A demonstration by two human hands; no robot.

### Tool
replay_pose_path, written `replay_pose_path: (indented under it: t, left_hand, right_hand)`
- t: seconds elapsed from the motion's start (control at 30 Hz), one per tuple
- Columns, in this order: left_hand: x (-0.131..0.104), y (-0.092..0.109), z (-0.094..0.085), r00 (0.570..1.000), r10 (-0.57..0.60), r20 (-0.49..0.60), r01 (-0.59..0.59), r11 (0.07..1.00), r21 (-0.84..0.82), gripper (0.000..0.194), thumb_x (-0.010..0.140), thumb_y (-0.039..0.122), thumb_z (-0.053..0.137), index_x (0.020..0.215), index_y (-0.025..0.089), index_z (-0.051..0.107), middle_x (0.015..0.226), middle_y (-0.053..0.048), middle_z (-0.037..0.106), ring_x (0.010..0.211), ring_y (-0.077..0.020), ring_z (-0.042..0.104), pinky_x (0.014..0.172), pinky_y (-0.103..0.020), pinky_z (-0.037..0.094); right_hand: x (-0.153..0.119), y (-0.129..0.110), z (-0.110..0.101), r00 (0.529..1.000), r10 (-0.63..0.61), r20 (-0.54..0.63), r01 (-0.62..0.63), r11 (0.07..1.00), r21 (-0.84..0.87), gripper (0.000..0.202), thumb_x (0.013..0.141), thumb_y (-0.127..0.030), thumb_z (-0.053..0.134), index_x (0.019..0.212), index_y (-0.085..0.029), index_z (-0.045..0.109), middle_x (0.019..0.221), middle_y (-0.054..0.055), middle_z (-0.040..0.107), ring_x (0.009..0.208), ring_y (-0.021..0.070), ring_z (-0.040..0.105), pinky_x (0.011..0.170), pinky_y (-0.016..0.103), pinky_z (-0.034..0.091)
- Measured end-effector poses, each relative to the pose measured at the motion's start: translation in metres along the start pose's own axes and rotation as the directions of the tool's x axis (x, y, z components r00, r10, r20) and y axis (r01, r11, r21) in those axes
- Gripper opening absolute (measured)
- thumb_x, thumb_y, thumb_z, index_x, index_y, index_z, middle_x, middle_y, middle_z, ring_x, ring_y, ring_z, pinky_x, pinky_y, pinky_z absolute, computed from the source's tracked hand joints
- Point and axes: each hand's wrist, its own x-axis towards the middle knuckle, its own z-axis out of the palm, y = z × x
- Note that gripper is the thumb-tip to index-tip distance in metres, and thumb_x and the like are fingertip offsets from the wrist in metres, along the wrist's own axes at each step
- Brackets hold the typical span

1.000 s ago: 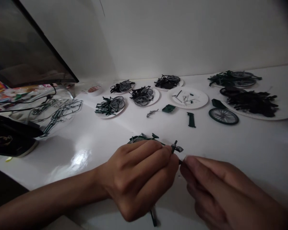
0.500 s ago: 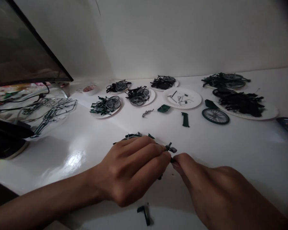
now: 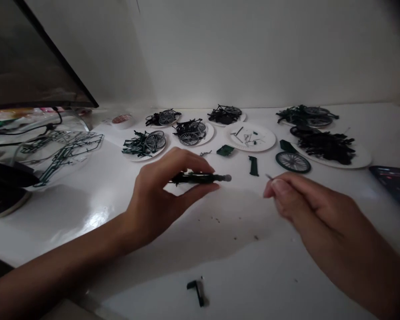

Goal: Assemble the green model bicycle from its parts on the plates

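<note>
Left hand (image 3: 153,191): I see thumb and fingers pinching the green bicycle assembly (image 3: 200,178) over the white table (image 3: 253,280), likely to steady it
Right hand (image 3: 306,209): thumb and finger pinch a thin piece (image 3: 269,177), well apart

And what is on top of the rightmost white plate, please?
The plate holds a pile of dark parts. Whatever lies deeper in the pile is covered.

The light is dim: 1 glare patch brightens the glossy white tabletop (image 3: 260,275), soft shadow lies below the bare left hand (image 3: 155,200), fine detail blurs, the top right corner blackens.
</note>
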Motion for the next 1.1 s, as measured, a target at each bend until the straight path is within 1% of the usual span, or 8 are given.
replay_pose_path:
  t: [0.13, 0.33, 0.43, 0.53, 0.7, 0.87, 0.97, 1.1]
  left_hand:
    - [0.006, -0.01, -0.009, 0.967, -0.253, -0.026, 0.244, 0.951, -0.191, 0.019, 0.088, 0.03, 0.074, 0.103, 0.018, 0.071, 0.098, -0.007, 0.074, 0.081, -0.0162, 0.069, 0.067, -0.026, 0.058]
    - [0.018, -0.016, -0.013, 0.9, -0.434, -0.039, 0.346, 0.767, -0.541, 0.023, 0.098, 0.035, 0.061, 0.107, 0.015, 0.067, 0.103, -0.009, 0.072, 0.083, -0.0143, 0.067, 0.071, -0.025, 0.056]
    - [0.016, -0.012, -0.006, 0.826, -0.537, 0.169, 0.472, 0.499, -0.727, 0.032, 0.099, 0.04, 0.057, 0.112, 0.011, 0.066, 0.111, -0.015, 0.07, 0.095, -0.0185, 0.067, 0.075, -0.028, 0.056]
    - [0.01, -0.007, 0.005, 0.746, -0.578, 0.33, 0.548, 0.252, -0.797, 0.033, 0.1, 0.04, 0.052, 0.113, 0.012, 0.065, 0.118, -0.016, 0.067, 0.105, -0.0214, 0.065, 0.084, -0.032, 0.055]
    - [0.003, 0.001, 0.017, 0.695, -0.571, 0.437, 0.548, 0.027, -0.836, 0.037, 0.103, 0.043, 0.045, 0.105, 0.011, 0.062, 0.118, -0.018, 0.066, 0.115, -0.0245, 0.062, 0.099, -0.038, 0.05]
    - [0.003, -0.003, 0.017, 0.724, -0.511, 0.463, 0.558, 0.039, -0.829, 0.035, 0.101, 0.046, 0.051, 0.103, 0.012, 0.06, 0.108, -0.016, 0.07, 0.103, -0.0224, 0.067, 0.096, -0.037, 0.05]
    - [0.004, -0.012, 0.014, 0.757, -0.483, 0.439, 0.56, 0.134, -0.818, 0.025, 0.101, 0.038, 0.056, 0.104, 0.013, 0.057, 0.103, -0.014, 0.071, 0.1, -0.0208, 0.069, 0.091, -0.035, 0.051]
    - [0.005, -0.021, 0.012, 0.739, -0.502, 0.448, 0.625, 0.263, -0.735, 0.028, 0.096, 0.036, 0.065, 0.098, 0.009, 0.06, 0.095, -0.013, 0.072, 0.089, -0.0203, 0.073, 0.088, -0.034, 0.052]
  right_hand:
    - [0.013, 0.02, -0.011, 0.986, -0.161, -0.037, 0.12, 0.85, -0.513, 0.029, 0.101, -0.049, 0.038, 0.105, -0.026, 0.056, 0.089, 0.005, 0.071, 0.074, 0.0267, 0.066, 0.064, 0.038, 0.043]
    - [0.02, 0.05, -0.006, 0.932, -0.363, 0.009, 0.281, 0.706, -0.65, 0.032, 0.101, -0.043, 0.036, 0.107, -0.022, 0.059, 0.104, 0.011, 0.07, 0.09, 0.0332, 0.069, 0.07, 0.046, 0.05]
    - [0.019, 0.043, -0.003, 0.91, -0.412, -0.053, 0.313, 0.765, -0.563, 0.035, 0.1, -0.049, 0.039, 0.115, -0.024, 0.059, 0.122, 0.01, 0.066, 0.112, 0.0333, 0.063, 0.093, 0.052, 0.048]
    - [0.012, 0.024, 0.004, 0.958, -0.256, -0.13, 0.204, 0.926, -0.317, 0.042, 0.096, -0.061, 0.044, 0.123, -0.032, 0.058, 0.127, 0.005, 0.066, 0.111, 0.0302, 0.065, 0.091, 0.048, 0.053]
    - [-0.003, -0.002, 0.022, 0.994, -0.092, 0.063, 0.083, 0.987, 0.14, 0.047, 0.091, -0.061, 0.054, 0.124, -0.028, 0.061, 0.124, 0.008, 0.069, 0.11, 0.0261, 0.067, 0.088, 0.038, 0.058]
    - [-0.005, -0.016, 0.023, 0.986, -0.111, 0.126, 0.058, 0.929, 0.366, 0.029, 0.091, -0.047, 0.063, 0.107, -0.022, 0.067, 0.096, 0.005, 0.073, 0.088, 0.0211, 0.07, 0.074, 0.028, 0.057]
    - [-0.003, -0.018, 0.019, 0.993, -0.041, 0.111, -0.009, 0.909, 0.418, 0.027, 0.086, -0.046, 0.07, 0.097, -0.021, 0.07, 0.09, 0.005, 0.073, 0.083, 0.0204, 0.069, 0.07, 0.027, 0.056]
    - [-0.001, -0.014, 0.018, 0.973, 0.127, 0.191, -0.215, 0.797, 0.565, 0.039, 0.078, -0.049, 0.078, 0.104, -0.021, 0.071, 0.087, 0.004, 0.074, 0.08, 0.0197, 0.069, 0.069, 0.027, 0.057]
